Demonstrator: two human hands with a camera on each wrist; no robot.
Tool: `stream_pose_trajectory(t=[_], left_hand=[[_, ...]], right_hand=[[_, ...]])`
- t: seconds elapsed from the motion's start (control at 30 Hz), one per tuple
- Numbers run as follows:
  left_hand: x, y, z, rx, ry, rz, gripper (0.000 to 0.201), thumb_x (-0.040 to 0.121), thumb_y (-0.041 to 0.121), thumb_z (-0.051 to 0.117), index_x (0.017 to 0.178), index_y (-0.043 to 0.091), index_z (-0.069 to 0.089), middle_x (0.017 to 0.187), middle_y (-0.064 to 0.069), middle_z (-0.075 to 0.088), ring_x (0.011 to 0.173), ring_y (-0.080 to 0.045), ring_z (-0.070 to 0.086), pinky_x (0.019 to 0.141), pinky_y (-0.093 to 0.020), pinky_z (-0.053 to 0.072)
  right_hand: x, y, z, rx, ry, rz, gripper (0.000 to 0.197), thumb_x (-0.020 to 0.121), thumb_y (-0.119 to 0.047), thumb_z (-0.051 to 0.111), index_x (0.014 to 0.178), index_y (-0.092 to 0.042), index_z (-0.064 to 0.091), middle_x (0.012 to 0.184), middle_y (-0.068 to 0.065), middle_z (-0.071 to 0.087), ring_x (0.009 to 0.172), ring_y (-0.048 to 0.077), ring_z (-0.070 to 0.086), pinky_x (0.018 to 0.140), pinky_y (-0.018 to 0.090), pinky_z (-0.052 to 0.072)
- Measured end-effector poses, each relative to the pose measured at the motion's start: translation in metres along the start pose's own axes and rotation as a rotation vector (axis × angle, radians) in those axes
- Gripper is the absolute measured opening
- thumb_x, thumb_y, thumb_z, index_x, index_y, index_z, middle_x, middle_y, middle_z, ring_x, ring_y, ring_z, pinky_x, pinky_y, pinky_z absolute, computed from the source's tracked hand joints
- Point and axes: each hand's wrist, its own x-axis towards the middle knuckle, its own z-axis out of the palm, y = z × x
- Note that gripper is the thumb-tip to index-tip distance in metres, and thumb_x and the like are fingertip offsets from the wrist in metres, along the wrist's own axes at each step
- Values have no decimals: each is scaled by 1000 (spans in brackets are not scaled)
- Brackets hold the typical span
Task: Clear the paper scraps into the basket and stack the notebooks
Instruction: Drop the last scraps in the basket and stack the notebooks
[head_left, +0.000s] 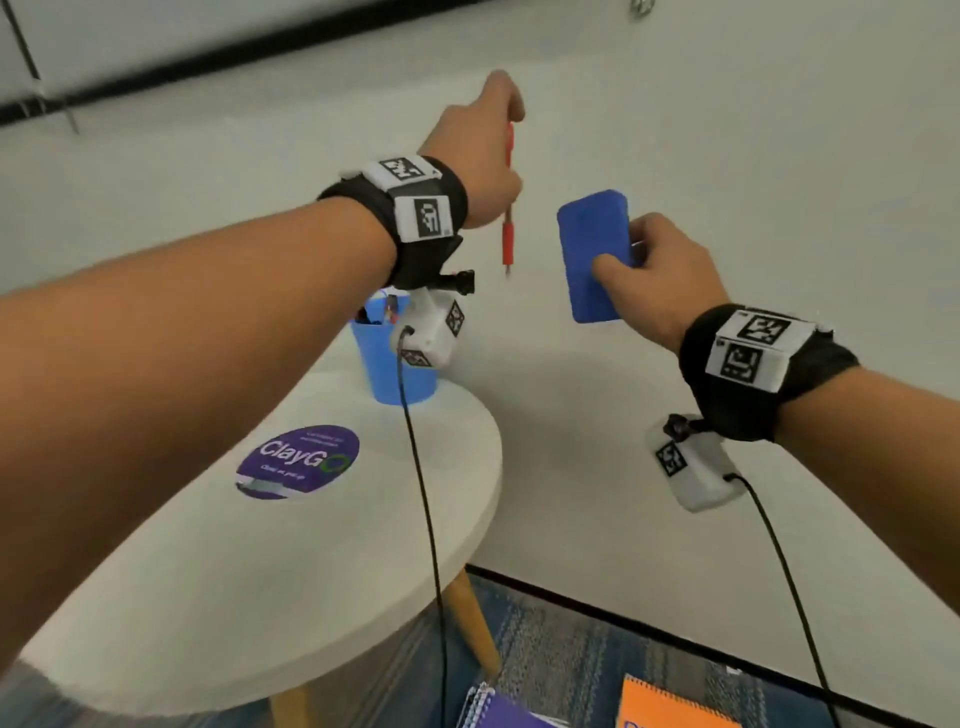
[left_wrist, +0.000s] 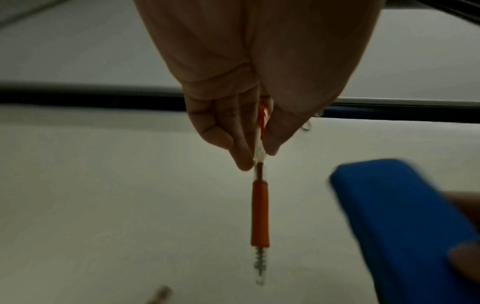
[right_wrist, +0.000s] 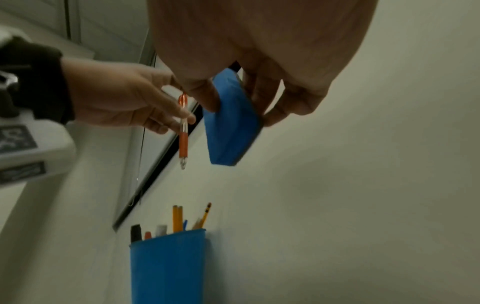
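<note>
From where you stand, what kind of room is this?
Probably a classroom or office corner: a blue cup of pencils and markers on a small round table, spiral notebooks on carpet, a board frame on the wall.

A plain white wall (head_left: 727, 130) fills my view. Below stands a round white table (head_left: 311, 571) on wooden legs (head_left: 475, 623), over blue-grey carpet (head_left: 571, 665). A dark-framed panel (head_left: 156, 67), perhaps a whiteboard, runs upper left.
</note>
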Motion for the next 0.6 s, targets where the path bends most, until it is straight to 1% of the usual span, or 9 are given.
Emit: stream_pose_trajectory(t=[0.07, 0.13, 0.2, 0.27, 0.33, 0.43, 0.5, 0.57, 0.6], left_hand=[[6, -34, -25, 67, 25, -53, 43, 82, 12, 62, 118, 21, 42, 91, -6, 65, 78, -25, 66, 75, -44, 57], [5, -66, -42, 130, 34, -98, 45, 82, 12, 65, 119, 22, 41, 91, -7, 65, 79, -26, 66, 75, -44, 56], [2, -96, -49, 190, 20, -118, 50, 83, 11, 66, 123, 25, 40, 89, -7, 63, 77, -26, 64, 69, -40, 54], [0, -121, -47, 224, -24, -149, 49, 82, 11, 67, 122, 23, 42, 90, -7, 63, 78, -25, 62, 64, -35, 49], [-1, -142, -39, 214, -66, -197, 40, 80, 12, 69, 112, 20, 47, 91, -8, 65, 79, -25, 63, 64, -33, 48], [-3, -163, -25, 207, -130, -229, 34, 77, 11, 71, 101, 20, 48, 89, -7, 65, 79, -26, 64, 65, -34, 52], [-2, -177, -18, 188, -162, -220, 35, 78, 12, 71, 103, 19, 48, 92, -7, 65, 79, -25, 64, 68, -36, 53], [0, -189, -11, 185, -206, -219, 40, 82, 19, 70, 116, 20, 49, 103, -7, 66, 83, -25, 64, 75, -37, 54], [2, -195, -7, 201, -228, -219, 44, 85, 23, 68, 124, 22, 48, 110, -8, 64, 88, -26, 64, 80, -37, 54]], right_hand=[[16, -21, 18, 71, -9, -46, 37, 84, -28, 62, 115, -15, 49, 102, 1, 61, 87, 20, 61, 61, 24, 45], [30, -39, 39, 104, -14, -111, 45, 82, -26, 68, 118, -14, 44, 102, 3, 60, 84, 21, 61, 59, 22, 46], [42, -55, 61, 108, -12, -188, 58, 81, -24, 73, 125, -15, 37, 94, 1, 57, 73, 16, 59, 55, 18, 43], [54, -72, 84, 104, -7, -246, 67, 80, -19, 75, 132, -19, 32, 84, -2, 53, 65, 13, 56, 52, 18, 43], [65, -85, 107, 87, -5, -284, 66, 81, -16, 75, 132, -20, 33, 81, -4, 51, 65, 14, 55, 54, 21, 43], [76, -94, 140, 27, -17, -291, 61, 81, -14, 73, 130, -19, 37, 90, 2, 54, 76, 21, 55, 63, 26, 41], [81, -91, 161, -71, -52, -288, 58, 82, -13, 70, 128, -19, 37, 93, 7, 57, 78, 25, 57, 63, 30, 41], [85, -86, 176, -192, -121, -267, 53, 87, -15, 64, 131, -19, 35, 87, 8, 56, 78, 29, 60, 58, 31, 41], [86, -82, 180, -261, -155, -246, 51, 90, -19, 60, 134, -18, 35, 86, 7, 56, 78, 29, 60, 57, 31, 42]])
